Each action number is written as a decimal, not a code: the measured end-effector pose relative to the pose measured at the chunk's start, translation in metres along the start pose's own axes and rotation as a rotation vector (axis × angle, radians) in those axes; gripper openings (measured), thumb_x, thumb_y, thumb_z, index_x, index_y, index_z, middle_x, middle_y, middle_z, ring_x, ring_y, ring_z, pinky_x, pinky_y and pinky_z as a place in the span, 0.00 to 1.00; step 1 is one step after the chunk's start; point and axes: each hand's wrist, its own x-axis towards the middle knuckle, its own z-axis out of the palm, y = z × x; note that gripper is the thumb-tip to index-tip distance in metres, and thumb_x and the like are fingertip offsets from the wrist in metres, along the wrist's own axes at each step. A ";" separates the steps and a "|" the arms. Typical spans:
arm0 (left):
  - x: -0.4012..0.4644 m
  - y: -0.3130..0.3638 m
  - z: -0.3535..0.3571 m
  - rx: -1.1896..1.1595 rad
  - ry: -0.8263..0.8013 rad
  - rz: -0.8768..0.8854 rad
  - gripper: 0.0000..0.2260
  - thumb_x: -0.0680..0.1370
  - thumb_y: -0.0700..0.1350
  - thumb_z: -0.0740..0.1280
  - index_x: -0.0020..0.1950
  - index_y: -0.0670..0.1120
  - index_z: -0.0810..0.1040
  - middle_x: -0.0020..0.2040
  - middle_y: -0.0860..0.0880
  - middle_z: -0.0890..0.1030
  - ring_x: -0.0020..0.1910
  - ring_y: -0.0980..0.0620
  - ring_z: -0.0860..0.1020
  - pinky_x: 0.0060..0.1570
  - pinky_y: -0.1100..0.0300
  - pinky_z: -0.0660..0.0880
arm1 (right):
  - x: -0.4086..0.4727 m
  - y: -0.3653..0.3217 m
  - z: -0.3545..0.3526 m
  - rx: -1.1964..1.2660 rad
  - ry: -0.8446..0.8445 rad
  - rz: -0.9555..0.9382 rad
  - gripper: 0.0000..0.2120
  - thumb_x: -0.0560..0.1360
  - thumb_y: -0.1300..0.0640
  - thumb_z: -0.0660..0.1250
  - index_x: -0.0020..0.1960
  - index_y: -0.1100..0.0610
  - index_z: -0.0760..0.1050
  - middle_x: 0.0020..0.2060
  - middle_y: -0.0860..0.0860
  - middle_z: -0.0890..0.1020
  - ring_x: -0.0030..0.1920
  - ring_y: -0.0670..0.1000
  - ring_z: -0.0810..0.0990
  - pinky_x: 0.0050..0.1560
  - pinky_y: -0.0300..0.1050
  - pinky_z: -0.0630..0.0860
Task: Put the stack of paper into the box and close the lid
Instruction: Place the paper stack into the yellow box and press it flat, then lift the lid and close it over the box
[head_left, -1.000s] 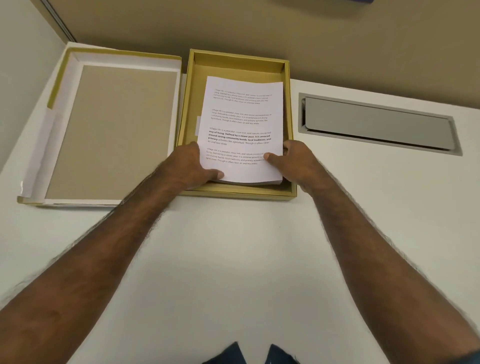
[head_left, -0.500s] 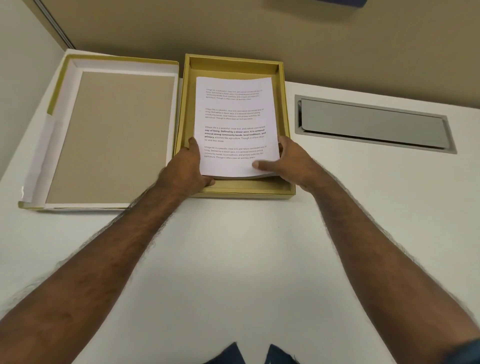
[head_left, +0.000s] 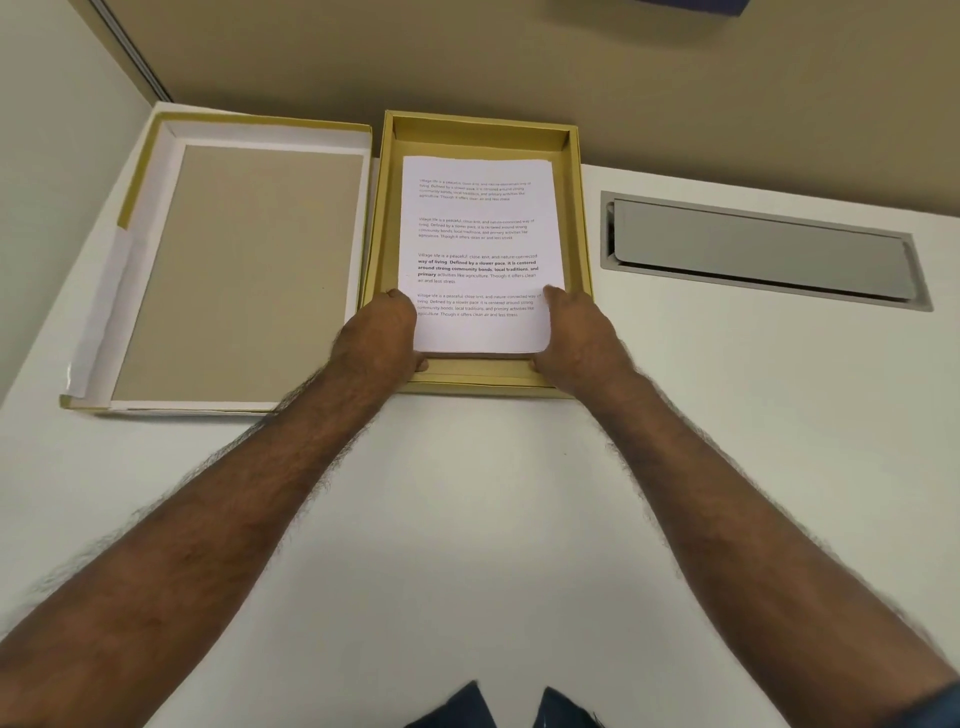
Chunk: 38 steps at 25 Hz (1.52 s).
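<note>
A stack of white printed paper (head_left: 478, 228) lies inside the open gold box (head_left: 581, 218) at the back middle of the white table. My left hand (head_left: 382, 335) grips the stack's near left corner, fingers tucked under its edge. Over at the near right corner, my right hand (head_left: 576, 332) holds the stack the same way, thumb on the top sheet. The near end of the stack rests low in the box between both hands. The box lid (head_left: 244, 260) lies upside down to the left of the box, its brown inside facing up.
A grey cable hatch (head_left: 758, 249) is set into the table (head_left: 478, 493) to the right of the box. A beige wall runs right behind the box and lid. The lid's left edge reaches the table's left edge.
The stack has slid farther into the box and dropped flat. Both hands moved forward with it, and my thumbs shifted from the top sheet toward its sides.
</note>
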 end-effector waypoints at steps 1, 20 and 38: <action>0.001 0.000 -0.001 -0.008 -0.007 -0.010 0.37 0.72 0.46 0.83 0.73 0.34 0.71 0.63 0.37 0.81 0.60 0.39 0.83 0.52 0.53 0.79 | -0.001 0.000 0.000 -0.003 0.003 0.002 0.33 0.77 0.61 0.77 0.78 0.61 0.69 0.68 0.62 0.77 0.66 0.64 0.82 0.62 0.55 0.81; -0.138 -0.132 0.051 -1.376 0.649 -0.717 0.09 0.78 0.56 0.75 0.50 0.51 0.83 0.47 0.44 0.89 0.35 0.56 0.87 0.46 0.55 0.86 | -0.065 -0.169 0.062 0.108 -0.019 -0.663 0.25 0.82 0.53 0.73 0.77 0.59 0.77 0.73 0.55 0.80 0.74 0.59 0.76 0.69 0.53 0.77; -0.130 -0.113 0.011 -1.510 0.841 -0.276 0.17 0.74 0.55 0.78 0.58 0.55 0.75 0.50 0.55 0.82 0.52 0.56 0.83 0.56 0.58 0.83 | -0.087 -0.193 0.028 0.888 -0.068 -0.442 0.15 0.82 0.53 0.75 0.68 0.55 0.84 0.59 0.50 0.89 0.59 0.43 0.86 0.59 0.30 0.81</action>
